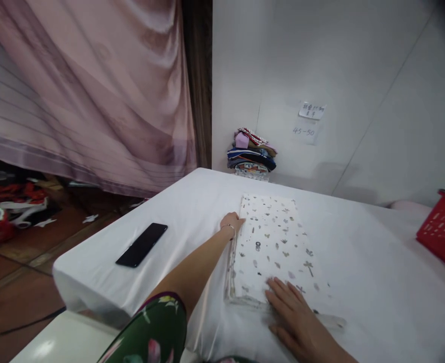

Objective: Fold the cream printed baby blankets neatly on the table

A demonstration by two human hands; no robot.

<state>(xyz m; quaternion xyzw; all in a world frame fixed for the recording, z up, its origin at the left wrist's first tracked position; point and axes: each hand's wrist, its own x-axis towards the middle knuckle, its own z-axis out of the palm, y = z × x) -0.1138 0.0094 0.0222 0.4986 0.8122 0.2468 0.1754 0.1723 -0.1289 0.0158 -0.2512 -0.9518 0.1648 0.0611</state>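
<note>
A white cloth (271, 237) with small printed leaves and figures lies folded in a flat, layered rectangle. My left hand (231, 222) is at its left edge, fingers curled in and closed at the fabric, the thumb pointing onto the top; the fingertips are partly hidden. A bracelet circles that wrist. On the cloth's near edge rests my right hand (292, 312), open, with its fingers stretched out and slightly blurred. A strip of the same pale fabric (332, 321) sticks out to the right of it.
A white-covered table (366, 262) bears everything. Left of the cloth lies a black phone (142, 245). Folded clothes (252, 155) are stacked at the far edge by the wall. A red basket (444, 229) stands at the right. A pink curtain (124, 91) hangs at the left.
</note>
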